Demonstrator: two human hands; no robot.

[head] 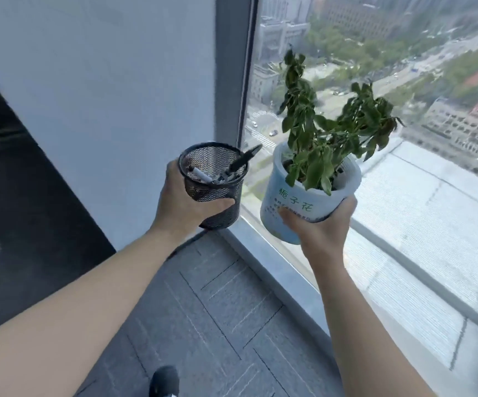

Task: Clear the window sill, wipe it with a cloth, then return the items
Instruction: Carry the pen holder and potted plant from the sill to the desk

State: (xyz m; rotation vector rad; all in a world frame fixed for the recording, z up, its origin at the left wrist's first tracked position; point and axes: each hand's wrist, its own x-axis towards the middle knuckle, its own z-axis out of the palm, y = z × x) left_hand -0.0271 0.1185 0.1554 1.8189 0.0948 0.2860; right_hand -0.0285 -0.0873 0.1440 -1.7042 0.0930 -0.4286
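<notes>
The left hand [185,204] wraps its grip around a black wire-mesh pen cup [213,184] — the right hand [322,224] clasps a white plastic pot [298,204] of wilted green plant [321,133], both held above the grey window sill [278,282].

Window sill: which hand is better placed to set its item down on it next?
Probably the right hand: its plant pot hangs directly over the window sill. The left hand holds the pen holder farther inside, by the wall.

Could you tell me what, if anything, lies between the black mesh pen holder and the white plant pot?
Nothing solid: in the head view, only a marker leaning out of the pen holder pokes into the gap towards the plant pot.
</notes>
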